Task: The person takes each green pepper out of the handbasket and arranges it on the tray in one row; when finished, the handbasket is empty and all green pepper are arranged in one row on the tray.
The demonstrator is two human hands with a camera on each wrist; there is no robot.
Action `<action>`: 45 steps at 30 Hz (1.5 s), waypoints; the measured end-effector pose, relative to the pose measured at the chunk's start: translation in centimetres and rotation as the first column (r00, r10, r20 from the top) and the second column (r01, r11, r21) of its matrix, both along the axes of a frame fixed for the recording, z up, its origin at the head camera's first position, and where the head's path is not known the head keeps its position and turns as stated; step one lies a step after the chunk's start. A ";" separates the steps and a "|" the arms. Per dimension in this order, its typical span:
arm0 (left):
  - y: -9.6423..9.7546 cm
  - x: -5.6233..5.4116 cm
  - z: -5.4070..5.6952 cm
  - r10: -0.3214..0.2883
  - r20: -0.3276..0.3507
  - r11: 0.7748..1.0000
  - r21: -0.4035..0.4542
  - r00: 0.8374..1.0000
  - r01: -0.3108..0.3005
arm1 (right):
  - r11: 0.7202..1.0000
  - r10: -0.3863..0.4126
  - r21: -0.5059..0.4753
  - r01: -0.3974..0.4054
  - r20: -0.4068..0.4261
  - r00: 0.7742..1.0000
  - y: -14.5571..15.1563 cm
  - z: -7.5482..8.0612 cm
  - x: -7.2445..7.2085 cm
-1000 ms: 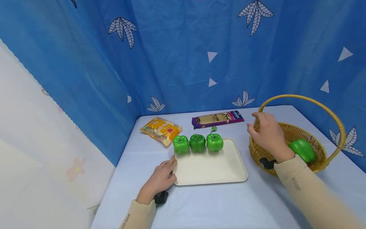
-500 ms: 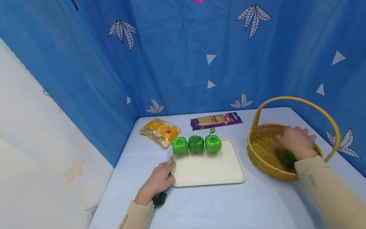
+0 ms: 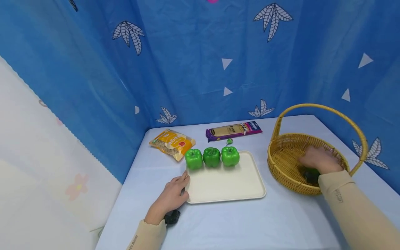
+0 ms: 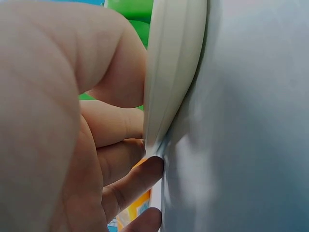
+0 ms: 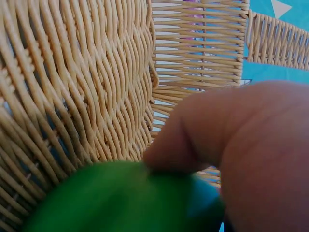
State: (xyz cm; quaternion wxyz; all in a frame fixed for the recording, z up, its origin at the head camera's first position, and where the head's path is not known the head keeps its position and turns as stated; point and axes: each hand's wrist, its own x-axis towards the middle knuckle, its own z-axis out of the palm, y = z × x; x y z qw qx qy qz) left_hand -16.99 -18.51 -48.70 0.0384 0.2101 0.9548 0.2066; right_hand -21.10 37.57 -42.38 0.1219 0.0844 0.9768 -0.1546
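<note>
My left hand [image 3: 175, 192] rests at the left edge of a cream tray [image 3: 225, 187]. Its thumb and fingers touch the outside of the rim in the left wrist view, fairly straight. Three green bell peppers stand in a row along the tray's back: one at left [image 3: 193, 159], a darker one [image 3: 211, 157] and one at right [image 3: 230, 156]. Inside a wicker basket [image 3: 282, 175], my right hand [image 3: 322, 159] grips another green bell pepper [image 5: 111, 198]. The right wrist view shows the thumb pressed onto it; the other fingers are hidden.
An orange food packet [image 3: 172, 143] lies behind the tray at left. A long purple noodle packet [image 3: 233, 131] lies at the back, with a small green object [image 3: 230, 141] before it. The basket's tall handle [image 3: 322, 105] arches overhead. Blue curtain [image 3: 193, 69] hangs behind the table.
My right hand has moved right and down from over the basket's left rim to the pepper inside, and now grips it. The left hand has stayed at the tray's edge.
</note>
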 end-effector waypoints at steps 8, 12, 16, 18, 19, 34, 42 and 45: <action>-0.1 0.2 -0.1 0.015 0.015 1.000 0.011 1.000 -0.015 | 0.993 0.106 -0.039 -0.109 -0.057 0.993 -0.8 -0.1 -0.6; 0.0 0.1 -0.1 0.024 0.019 1.000 0.008 1.000 -0.024 | 0.988 0.141 -0.050 -0.146 -0.088 0.986 -1.3 -0.3 -0.9; 0.1 0.0 -0.2 0.017 0.013 1.000 0.016 1.000 -0.018 | 0.988 0.137 -0.058 -0.142 -0.089 0.987 -1.6 -0.3 -0.9; 0.1 0.0 -0.2 0.012 0.012 1.000 0.016 1.000 -0.012 | 0.987 0.142 -0.067 -0.148 -0.092 0.986 -1.7 -0.2 -0.9; 0.1 0.1 -0.2 0.008 0.009 1.000 0.016 1.000 -0.008 | 0.986 0.143 -0.073 -0.150 -0.094 0.985 -1.8 -0.2 -0.9; 0.1 0.1 0.0 0.015 0.011 1.000 0.012 1.000 -0.015 | 0.975 0.136 -0.147 -0.164 -0.182 0.974 -2.2 -0.5 -1.3; 0.2 0.1 0.1 0.017 0.009 1.000 0.009 1.000 -0.017 | 0.972 0.093 -0.166 -0.165 -0.376 0.922 -2.1 -0.7 -1.5; 0.2 0.2 0.0 0.018 0.010 1.000 0.012 1.000 -0.018 | 0.970 0.078 -0.178 -0.163 -0.409 0.909 -2.1 -0.7 -1.5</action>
